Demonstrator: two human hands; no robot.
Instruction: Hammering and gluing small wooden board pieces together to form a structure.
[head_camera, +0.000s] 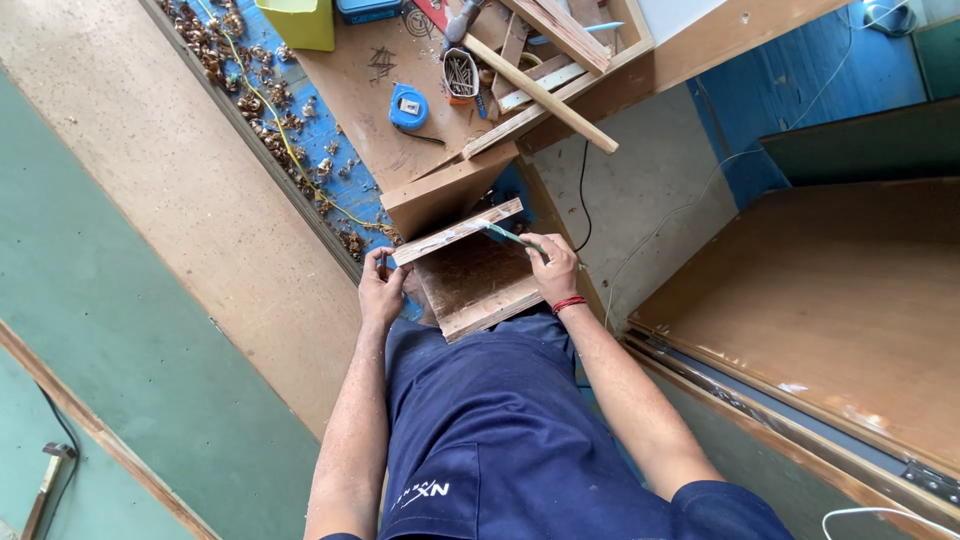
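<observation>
Against my waist, below the bench (420, 80), sits the board (478, 283); I judge I'm marking its top edge. My left hand (381, 292) has fingers curled shut on the left corner. My right hand (554, 268) pinches a pencil (508, 236), tip on the edge. Next calls for a steady stroke

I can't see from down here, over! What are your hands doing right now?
Left hand grips the wooden board by its corner. Right hand holds a green pencil at the board's top edge. Nothing between the hands and the board.
</observation>
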